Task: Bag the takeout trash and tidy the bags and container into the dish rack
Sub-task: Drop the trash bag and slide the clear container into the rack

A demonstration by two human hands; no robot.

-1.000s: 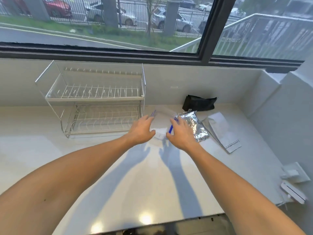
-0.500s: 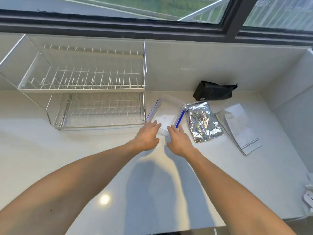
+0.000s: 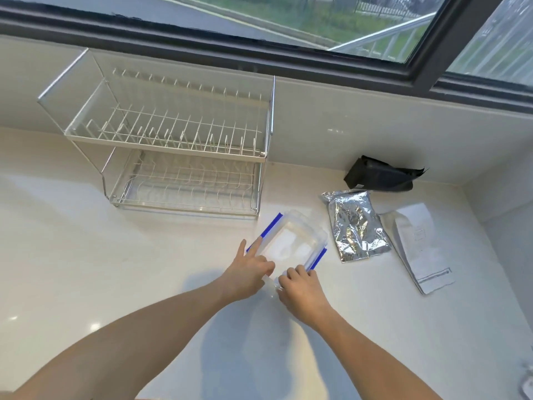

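1. Lying flat on the white countertop [image 3: 115, 284], just in front of the right end of the dish rack [image 3: 178, 157]: clear plastic container [image 3: 291, 241] with blue clip latches on both long sides.
2. Resting on the container's near-left corner: left hand [image 3: 248, 272], index finger extending along the left blue latch, other fingers curling loosely; pressing rather than closing around anything.
3. Pinching the container's near edge at the right corner: right hand [image 3: 302, 290], fingers curled over the rim.
4. Lying just right of the container, apart from it: crinkled silver foil bag [image 3: 356, 226].
5. Lying beside the foil bag, further right: flat white paper bag [image 3: 418, 249].
6. Sitting behind both bags, against the wall: black bag [image 3: 380, 176].
7. Standing empty on both tiers: dish rack.
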